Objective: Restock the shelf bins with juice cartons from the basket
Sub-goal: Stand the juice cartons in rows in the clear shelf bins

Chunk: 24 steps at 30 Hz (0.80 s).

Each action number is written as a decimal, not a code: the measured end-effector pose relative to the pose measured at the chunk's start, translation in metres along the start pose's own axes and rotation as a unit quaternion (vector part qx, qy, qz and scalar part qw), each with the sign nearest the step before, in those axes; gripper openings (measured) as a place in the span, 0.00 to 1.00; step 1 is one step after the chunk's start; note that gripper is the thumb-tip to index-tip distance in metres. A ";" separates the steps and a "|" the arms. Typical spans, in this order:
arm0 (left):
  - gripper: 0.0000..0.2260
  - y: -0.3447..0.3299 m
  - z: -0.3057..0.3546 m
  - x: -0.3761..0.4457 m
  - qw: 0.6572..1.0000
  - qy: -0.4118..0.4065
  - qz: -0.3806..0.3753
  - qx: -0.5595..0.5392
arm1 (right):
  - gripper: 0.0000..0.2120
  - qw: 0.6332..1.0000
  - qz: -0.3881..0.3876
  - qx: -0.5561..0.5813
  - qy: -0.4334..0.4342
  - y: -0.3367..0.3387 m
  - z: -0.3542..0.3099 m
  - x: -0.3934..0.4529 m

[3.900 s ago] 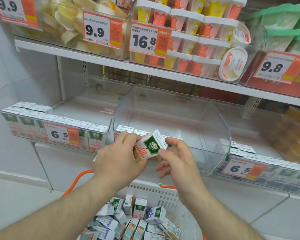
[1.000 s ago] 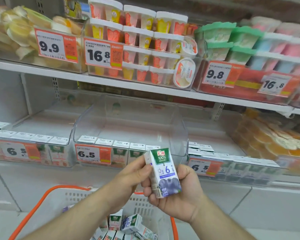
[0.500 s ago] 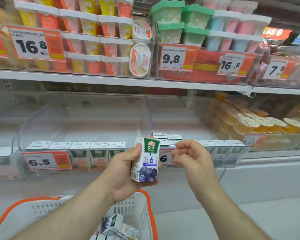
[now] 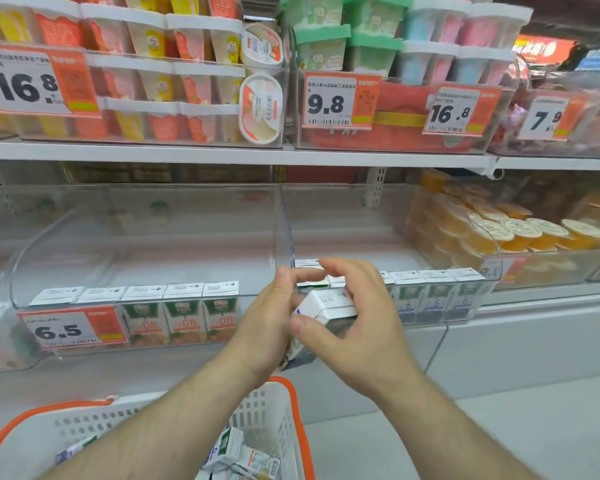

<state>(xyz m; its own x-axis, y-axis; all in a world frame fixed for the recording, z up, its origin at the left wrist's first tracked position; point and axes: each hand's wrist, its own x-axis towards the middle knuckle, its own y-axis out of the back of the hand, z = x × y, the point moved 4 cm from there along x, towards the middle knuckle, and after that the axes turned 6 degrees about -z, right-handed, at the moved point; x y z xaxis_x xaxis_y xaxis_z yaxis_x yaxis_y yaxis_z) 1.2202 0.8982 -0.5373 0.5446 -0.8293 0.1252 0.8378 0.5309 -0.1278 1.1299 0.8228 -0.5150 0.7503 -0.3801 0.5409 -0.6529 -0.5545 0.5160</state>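
Both hands hold one blueberry juice carton (image 4: 329, 308), tilted with its white top toward me, in front of the right clear bin (image 4: 440, 327). My left hand (image 4: 262, 327) grips its left side. My right hand (image 4: 357, 323) curls over its top and right side, thumb on the front. A row of blueberry cartons (image 4: 433, 299) lines that bin's front. The middle bin (image 4: 146, 261) holds a front row of orange-labelled cartons (image 4: 182, 317). The white basket (image 4: 267, 414) with orange rim sits below, with several cartons (image 4: 239, 455) inside.
A 6.5 price tag (image 4: 71, 329) hangs on the middle bin. Jelly cups (image 4: 506, 230) fill a bin at the right. The upper shelf (image 4: 222, 152) carries tubs of pudding cups with price tags. White floor lies at lower right.
My right hand has closed onto the carton, which my left hand held upright alone; the carton has tipped toward me and moved right, up to the right bin. The view shifted right.
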 end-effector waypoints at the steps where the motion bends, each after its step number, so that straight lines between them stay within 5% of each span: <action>1: 0.24 -0.002 0.005 0.003 1.000 -0.001 0.007 0.018 | 0.22 0.999 0.016 0.016 0.025 0.002 0.000 0.002; 4: 0.26 -0.007 0.016 0.012 0.995 0.042 -0.006 0.092 | 0.07 0.990 0.055 0.127 -0.026 0.010 0.010 0.009; 7: 0.23 0.001 0.023 0.018 0.980 0.003 0.048 0.194 | 0.14 0.929 0.141 0.267 -0.212 0.022 0.035 0.011; 8: 0.19 0.009 0.024 0.021 0.958 -0.039 0.090 0.269 | 0.14 0.890 0.167 0.317 -0.283 0.027 0.044 0.012; 10: 0.14 0.019 0.024 0.030 0.861 -0.068 0.134 0.486 | 0.13 0.807 0.191 0.413 -0.376 0.041 0.060 0.017; 12: 0.22 0.020 0.012 0.045 0.782 -0.027 0.109 0.613 | 0.17 0.761 0.206 0.472 -0.394 0.058 0.070 0.032; 14: 0.27 0.020 0.000 0.055 0.767 0.017 0.085 0.636 | 0.18 0.778 0.215 0.437 -0.397 0.072 0.079 0.051; 20: 0.29 0.019 -0.016 0.059 0.755 0.044 0.099 0.647 | 0.11 0.903 0.157 0.171 -0.362 0.092 0.109 0.098; 22: 0.29 0.019 -0.017 0.060 0.759 0.043 0.102 0.642 | 0.12 0.940 0.093 0.006 -0.329 0.086 0.118 0.111; 24: 0.29 0.019 -0.017 0.061 0.759 0.039 0.110 0.640 | 0.18 0.939 -0.012 -0.154 -0.309 0.074 0.125 0.120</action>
<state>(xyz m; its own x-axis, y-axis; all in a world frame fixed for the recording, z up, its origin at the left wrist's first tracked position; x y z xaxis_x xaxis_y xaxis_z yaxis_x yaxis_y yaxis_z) 1.2684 0.8550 -0.5490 0.7143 -0.6778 0.1744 0.1061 0.3512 0.9303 1.1844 0.6433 -0.4953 0.6197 -0.7799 0.0883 -0.5635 -0.3637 0.7417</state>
